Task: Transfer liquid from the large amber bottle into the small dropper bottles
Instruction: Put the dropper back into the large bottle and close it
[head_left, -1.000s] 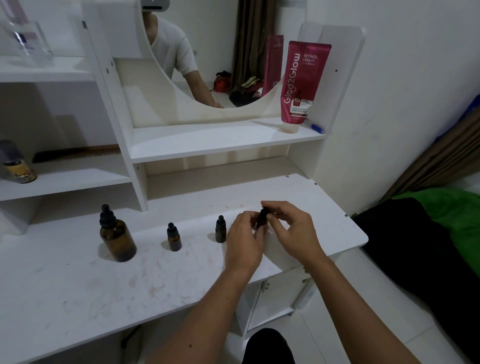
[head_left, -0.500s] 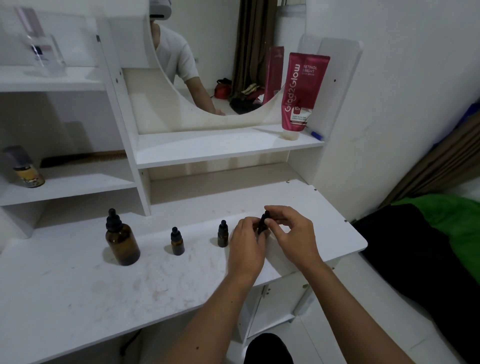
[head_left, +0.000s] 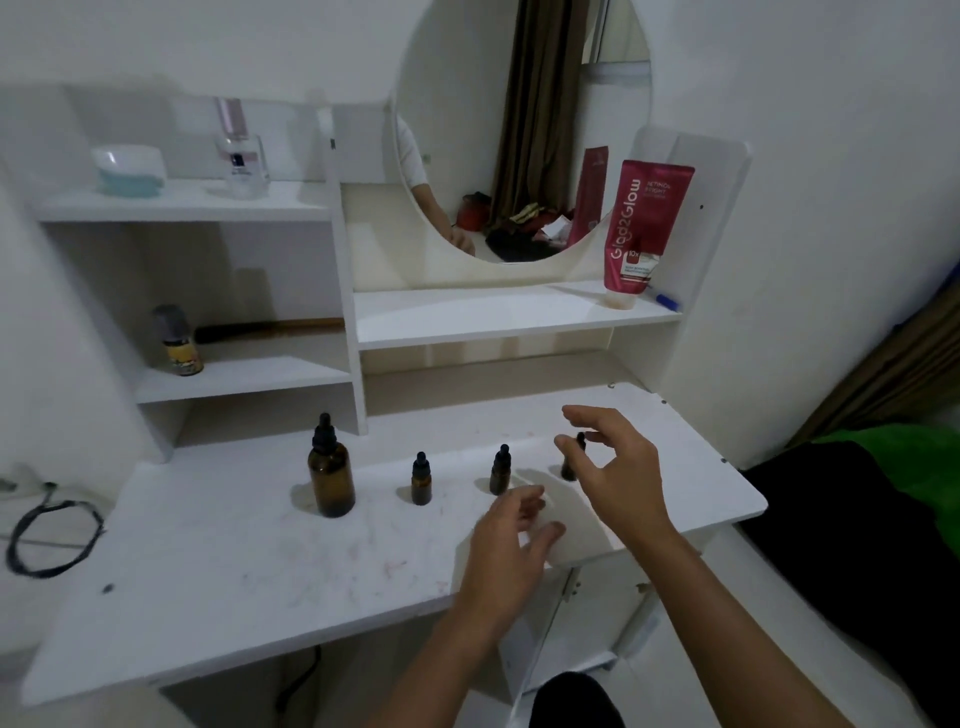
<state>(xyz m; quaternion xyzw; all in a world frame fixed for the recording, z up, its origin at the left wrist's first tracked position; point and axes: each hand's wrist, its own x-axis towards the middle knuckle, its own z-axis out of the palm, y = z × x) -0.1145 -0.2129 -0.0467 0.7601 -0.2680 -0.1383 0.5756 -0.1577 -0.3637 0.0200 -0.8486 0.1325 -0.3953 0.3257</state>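
Amber glass stands in a row on the white vanity top (head_left: 218, 551): the large amber bottle (head_left: 330, 475) with its black dropper cap at the far end from the hands, then three small dropper bottles leading toward them. All four stand upright with their caps on. The first small bottle (head_left: 421, 479) sits just beside the big one, well clear of any finger. The second small bottle (head_left: 500, 470) stands just beyond the fingertips of the left hand (head_left: 511, 540), which hovers low over the tabletop with its fingers loosely spread and holding nothing. The third small bottle (head_left: 573, 460) is right behind the thumb and forefinger of the right hand (head_left: 615, 470); that hand is open too, fingers curled in a loose arc around the black cap with a visible gap, so it grips nothing, though whether the thumb tip brushes the cap I cannot tell. Further back from both hands, on the shelf under the round mirror (head_left: 522, 130), a red tube (head_left: 641, 228) stands on its cap, and off beyond the big bottle a small spray can (head_left: 176, 340) sits in a cubby. A glass perfume bottle (head_left: 240, 156) rests on the top shelf, and a black cable loop (head_left: 49, 535) lies at the tabletop's far end.
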